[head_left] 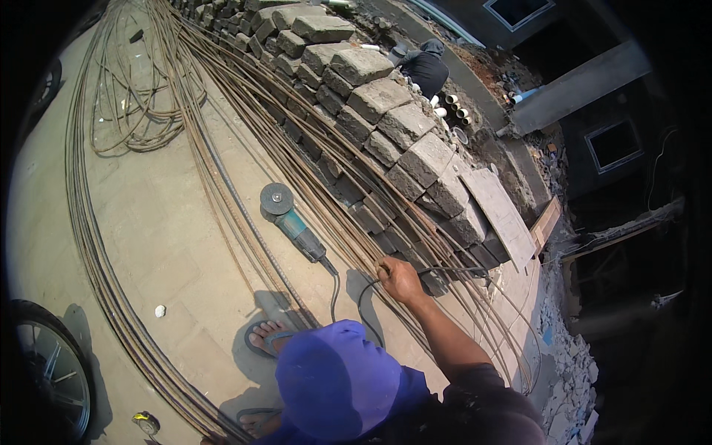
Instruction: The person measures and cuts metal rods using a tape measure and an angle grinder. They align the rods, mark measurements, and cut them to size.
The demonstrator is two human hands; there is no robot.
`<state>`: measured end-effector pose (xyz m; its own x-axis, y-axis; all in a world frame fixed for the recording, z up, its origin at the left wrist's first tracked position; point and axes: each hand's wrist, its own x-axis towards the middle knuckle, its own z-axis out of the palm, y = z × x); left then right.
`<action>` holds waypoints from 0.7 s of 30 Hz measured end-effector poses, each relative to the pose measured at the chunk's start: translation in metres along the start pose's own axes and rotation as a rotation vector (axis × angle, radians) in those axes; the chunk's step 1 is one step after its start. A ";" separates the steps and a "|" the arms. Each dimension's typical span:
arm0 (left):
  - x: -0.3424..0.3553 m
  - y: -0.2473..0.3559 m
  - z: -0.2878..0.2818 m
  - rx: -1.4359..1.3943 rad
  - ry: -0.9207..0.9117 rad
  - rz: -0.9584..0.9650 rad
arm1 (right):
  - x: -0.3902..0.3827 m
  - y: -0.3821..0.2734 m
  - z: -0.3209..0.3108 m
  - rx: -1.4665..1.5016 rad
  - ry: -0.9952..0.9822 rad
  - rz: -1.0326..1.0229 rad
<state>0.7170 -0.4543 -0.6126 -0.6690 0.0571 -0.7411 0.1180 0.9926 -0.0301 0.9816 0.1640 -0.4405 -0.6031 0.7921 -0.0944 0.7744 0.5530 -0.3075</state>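
Observation:
My right hand (pixel 399 280) is closed around a black power cord (pixel 452 270), above the bundle of long steel rebar. The cord runs out on both sides of the fist, with a loop hanging down to the left. To the left, an angle grinder (pixel 298 230) with a teal and black body lies on the paving, its round disc (pixel 277 198) facing up. Its own cable leads down toward a purple cloth head covering (pixel 334 378), which hides part of the view. I cannot see my left hand.
Rusty rebar (pixel 259 119) stretches along a stack of grey paving blocks (pixel 378 96). More bars (pixel 78 170) curve along the left. A wheel (pixel 52 371) and a tape measure (pixel 146 423) are at lower left. Sandalled feet (pixel 267 337) stand among bars. Another person (pixel 428 68) crouches behind the blocks.

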 end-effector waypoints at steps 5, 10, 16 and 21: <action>-0.016 -0.010 0.001 -0.013 -0.039 -0.017 | 0.029 -0.002 -0.018 -0.027 0.142 -0.030; -0.035 -0.030 0.011 -0.035 -0.035 -0.057 | 0.153 -0.055 -0.033 -0.030 0.354 -0.236; -0.040 -0.034 0.044 -0.102 0.085 -0.231 | 0.338 -0.107 -0.077 -0.246 0.722 -0.389; -0.052 -0.023 0.043 -0.240 0.112 -0.303 | 0.488 -0.097 -0.109 -0.212 0.755 0.271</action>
<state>0.7812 -0.4849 -0.6023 -0.7244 -0.2438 -0.6448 -0.2627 0.9624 -0.0688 0.6333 0.5251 -0.3540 -0.1583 0.8236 0.5446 0.9396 0.2952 -0.1733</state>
